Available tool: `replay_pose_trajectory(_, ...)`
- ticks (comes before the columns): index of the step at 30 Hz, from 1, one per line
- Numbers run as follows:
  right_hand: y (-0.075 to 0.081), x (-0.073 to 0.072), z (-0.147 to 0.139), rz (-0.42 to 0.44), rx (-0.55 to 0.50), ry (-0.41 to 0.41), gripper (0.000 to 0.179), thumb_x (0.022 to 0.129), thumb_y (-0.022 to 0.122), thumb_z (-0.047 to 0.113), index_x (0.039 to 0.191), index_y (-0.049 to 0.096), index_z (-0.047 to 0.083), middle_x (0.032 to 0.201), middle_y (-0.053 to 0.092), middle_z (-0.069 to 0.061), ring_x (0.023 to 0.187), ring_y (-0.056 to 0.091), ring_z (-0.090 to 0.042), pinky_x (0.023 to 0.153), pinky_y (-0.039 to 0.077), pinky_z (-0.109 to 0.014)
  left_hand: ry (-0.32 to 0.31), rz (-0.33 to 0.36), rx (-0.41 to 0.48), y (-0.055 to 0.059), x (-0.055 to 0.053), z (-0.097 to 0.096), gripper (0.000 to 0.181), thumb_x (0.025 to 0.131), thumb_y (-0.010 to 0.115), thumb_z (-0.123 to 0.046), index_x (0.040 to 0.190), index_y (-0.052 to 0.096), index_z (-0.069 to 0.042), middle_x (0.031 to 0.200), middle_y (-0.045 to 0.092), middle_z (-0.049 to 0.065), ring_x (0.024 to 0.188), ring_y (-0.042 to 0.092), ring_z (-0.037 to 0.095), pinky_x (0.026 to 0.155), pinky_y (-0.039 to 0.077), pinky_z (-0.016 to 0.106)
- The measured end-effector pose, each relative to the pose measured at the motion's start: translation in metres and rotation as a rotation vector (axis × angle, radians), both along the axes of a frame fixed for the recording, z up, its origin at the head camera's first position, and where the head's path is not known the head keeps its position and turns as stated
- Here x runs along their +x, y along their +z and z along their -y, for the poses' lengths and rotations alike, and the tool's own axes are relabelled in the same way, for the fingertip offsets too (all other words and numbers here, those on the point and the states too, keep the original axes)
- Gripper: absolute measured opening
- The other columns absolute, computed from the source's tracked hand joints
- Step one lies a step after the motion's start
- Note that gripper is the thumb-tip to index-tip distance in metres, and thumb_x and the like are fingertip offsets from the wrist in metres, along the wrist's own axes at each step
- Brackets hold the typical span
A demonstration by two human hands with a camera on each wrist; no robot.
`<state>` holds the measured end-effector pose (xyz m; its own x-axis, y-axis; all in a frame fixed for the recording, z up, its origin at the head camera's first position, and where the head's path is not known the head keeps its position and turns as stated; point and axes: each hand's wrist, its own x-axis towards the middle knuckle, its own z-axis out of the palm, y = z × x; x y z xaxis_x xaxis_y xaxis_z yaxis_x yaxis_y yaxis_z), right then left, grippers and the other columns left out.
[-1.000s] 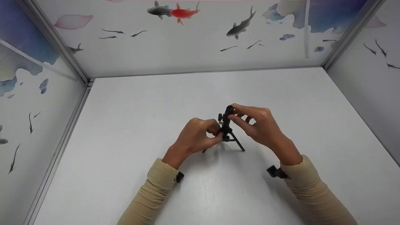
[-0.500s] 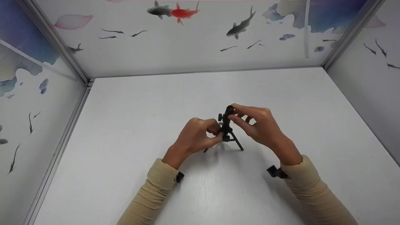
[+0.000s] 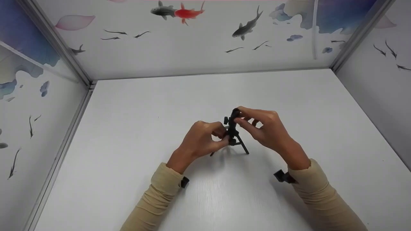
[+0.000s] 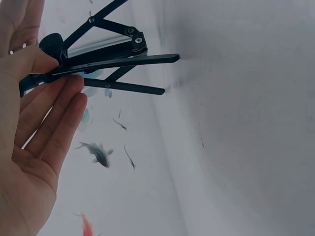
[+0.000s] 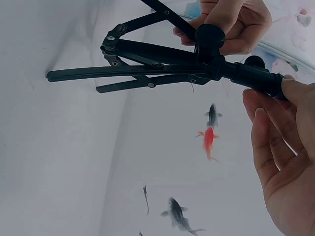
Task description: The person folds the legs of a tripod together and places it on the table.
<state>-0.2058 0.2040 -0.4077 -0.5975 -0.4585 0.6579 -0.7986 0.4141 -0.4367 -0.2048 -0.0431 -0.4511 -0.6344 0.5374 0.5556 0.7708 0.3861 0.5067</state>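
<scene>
A small black tripod (image 3: 232, 126) is held roughly upright between both hands over the white table, legs partly spread. My left hand (image 3: 200, 138) pinches it low on the body, where the legs join; the left wrist view shows thumb and fingers at a dark knob (image 4: 52, 45). Higher up, my right hand (image 3: 268, 128) pinches the top of the post (image 5: 263, 78) between thumb and fingers. Riveted braces (image 5: 140, 22) link the legs to the centre tube. In the head view the left hand hides part of the legs. Whether the feet touch the table I cannot tell.
The white tabletop (image 3: 135, 106) is bounded by a back panel (image 3: 205, 57) and side panels printed with fish and leaves. Metal framing (image 3: 74, 61) runs along the left corner. Black wrist cameras (image 3: 281, 176) sit at both cuffs, close above the table.
The tripod's visible feet have drawn slightly inward, so its legs stand a little narrower. Both hands keep nearly the same place and hold.
</scene>
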Motion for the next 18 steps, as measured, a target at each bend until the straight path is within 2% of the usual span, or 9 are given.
replay_pose_trajectory(8, 0.0008, 0.0000, 0.0004, -0.012, -0.001, -0.002, 0.032, 0.096, 0.081, 0.003, 0.127, 0.078, 0.011, 0.101, 0.084, 0.000, 0.082, 0.080, -0.015, 0.064, 0.056, -0.017, -0.009, -0.008, 0.016, -0.0001, -0.0005, 0.0005, 0.008, 0.093, 0.080, -0.010, 0.092, 0.073, -0.006, 0.088, 0.085, 0.002, 0.077, 0.082, 0.014, 0.073, 0.066, 0.033)
replay_pose_trajectory(14, -0.0003, -0.0007, 0.0001, -0.009, 0.004, -0.006, 0.031, 0.096, 0.081, 0.004, 0.126, 0.078, 0.011, 0.101, 0.084, 0.000, 0.083, 0.080, -0.014, 0.064, 0.057, -0.017, 0.003, -0.028, 0.013, -0.0002, -0.0009, 0.0009, 0.006, 0.094, 0.079, -0.010, 0.093, 0.074, -0.008, 0.087, 0.085, -0.001, 0.077, 0.081, 0.009, 0.074, 0.065, 0.028)
replay_pose_trajectory(18, -0.0010, -0.0002, 0.0000, -0.010, -0.002, -0.008, 0.031, 0.096, 0.081, 0.004, 0.126, 0.078, 0.011, 0.100, 0.084, 0.000, 0.082, 0.080, -0.015, 0.064, 0.056, -0.016, 0.005, -0.028, 0.020, -0.0001, -0.0004, 0.0003, 0.006, 0.093, 0.080, -0.009, 0.092, 0.074, -0.007, 0.087, 0.085, -0.001, 0.077, 0.081, 0.010, 0.074, 0.065, 0.028)
